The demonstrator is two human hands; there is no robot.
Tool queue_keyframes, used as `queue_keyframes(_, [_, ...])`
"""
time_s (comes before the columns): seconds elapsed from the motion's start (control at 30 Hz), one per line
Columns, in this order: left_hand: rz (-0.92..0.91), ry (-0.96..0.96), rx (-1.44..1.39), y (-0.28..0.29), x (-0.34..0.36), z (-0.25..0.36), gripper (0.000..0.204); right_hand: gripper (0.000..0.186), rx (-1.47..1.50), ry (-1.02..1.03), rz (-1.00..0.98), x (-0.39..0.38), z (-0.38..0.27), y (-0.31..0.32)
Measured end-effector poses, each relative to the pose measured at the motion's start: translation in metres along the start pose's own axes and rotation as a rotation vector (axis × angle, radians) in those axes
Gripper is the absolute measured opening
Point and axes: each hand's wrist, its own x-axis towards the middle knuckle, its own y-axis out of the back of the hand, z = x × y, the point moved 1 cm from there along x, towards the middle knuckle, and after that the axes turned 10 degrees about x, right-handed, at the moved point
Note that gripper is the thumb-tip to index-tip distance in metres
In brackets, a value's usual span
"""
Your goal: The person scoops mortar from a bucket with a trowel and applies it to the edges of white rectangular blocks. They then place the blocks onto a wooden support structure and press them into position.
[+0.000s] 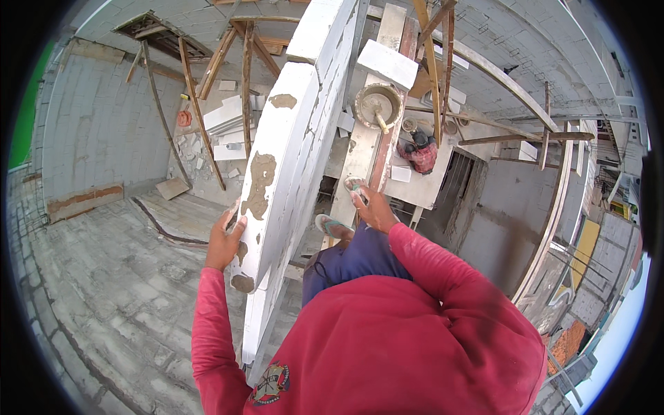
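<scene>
A tall, narrow wall of white blocks [282, 142] runs away from me, its top spotted with patches of grey mortar [261, 181]. My left hand [223, 243] lies against the wall's left upper edge near its close end, thumb and fingers apart. On the other side of the wall, my right hand [373, 209] hangs low over my right leg, fingers loosely stretched, with nothing seen in it. Just beyond those fingers is one sandalled foot [355, 184]; my other sandalled foot [330, 225] is beside the wall. Farther along the plank, a round bucket [378, 105] holds a handled tool [382, 121].
I stand on a scaffold plank [344, 202] high above the floor. A person in a checked shirt [420, 153] is below on the right. Wooden poles [190, 93] slant at both sides. A white block [388, 63] lies beyond the bucket, and stacked blocks [225, 116] lie lower left.
</scene>
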Motion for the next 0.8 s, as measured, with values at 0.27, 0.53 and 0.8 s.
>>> queue_keyframes(0.27, [0.377,0.135,0.1,-0.017,-0.034,0.002,0.053,0.035,-0.15,-0.007,-0.24,0.013,0.027,0.051])
queue_keyframes(0.53, [0.544,0.261,0.139,-0.039,-0.116,0.0,0.062,0.042,-0.261,0.198,-0.519,0.103,-0.022,0.002])
queue_keyframes(0.8, [0.43,0.219,0.533,-0.069,-0.085,0.034,0.101,0.039,-0.166,0.074,-0.58,0.089,0.021,-0.02])
